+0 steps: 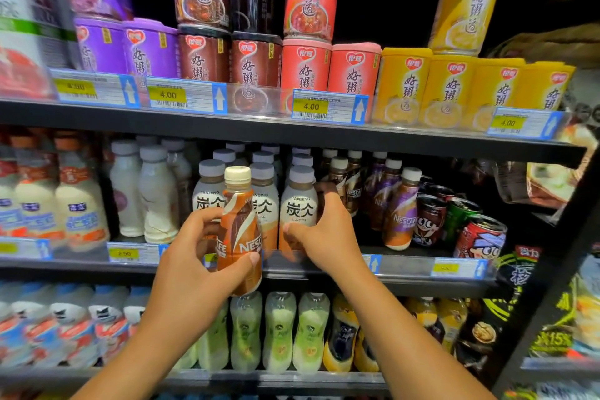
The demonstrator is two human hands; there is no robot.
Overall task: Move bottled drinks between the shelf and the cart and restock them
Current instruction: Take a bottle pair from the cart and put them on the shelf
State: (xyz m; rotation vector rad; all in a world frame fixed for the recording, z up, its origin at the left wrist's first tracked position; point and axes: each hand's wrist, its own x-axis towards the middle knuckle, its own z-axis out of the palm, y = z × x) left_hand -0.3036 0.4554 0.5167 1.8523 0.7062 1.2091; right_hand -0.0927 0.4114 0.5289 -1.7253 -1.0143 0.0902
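Observation:
My left hand (191, 265) grips an orange-brown Nescafe bottle (240, 230) with a cream cap, upright in front of the middle shelf (406, 273). My right hand (319, 234) reaches onto that shelf and its fingers curl round a grey-capped Tanbing latte bottle (299, 201) at the row's right end. Two more Tanbing bottles (209, 195) stand behind the held Nescafe bottle. To the right, purple-labelled Nescafe bottles (401, 211) stand on the same shelf. No cart is in view.
Cans (480, 237) lie at the right end of the middle shelf, milk-drink bottles (78, 204) at its left. The top shelf holds stacked porridge cups (305, 68). Green and yellow bottles (279, 331) fill the bottom shelf. A black upright (552, 269) bounds the right side.

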